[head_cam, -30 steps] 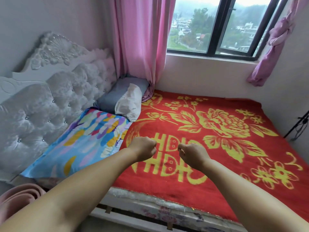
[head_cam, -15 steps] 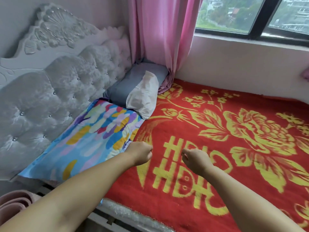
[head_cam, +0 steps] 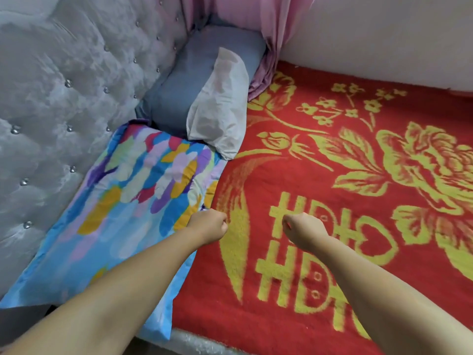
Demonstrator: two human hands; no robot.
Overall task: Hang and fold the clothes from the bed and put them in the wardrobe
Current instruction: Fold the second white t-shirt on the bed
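Red blanket (head_cam: 332, 175), two pillows, two fists: left hand (head_cam: 208, 225), right hand (head_cam: 303, 230).

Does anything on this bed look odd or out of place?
Only small things. The pink curtain trails onto the red blanket by the blue-grey pillow, whose pale inner pokes out of its cover. Both hands, left and right, are fisted and hold nothing. No clothes show.

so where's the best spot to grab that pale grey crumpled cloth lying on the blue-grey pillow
Pinch the pale grey crumpled cloth at its near lower corner, where it overhangs the blue-grey pillow onto the red and yellow blanket. Come in from the blanket side with the right hand; that loose edge is free there, not tucked against the grey tufted headboard.
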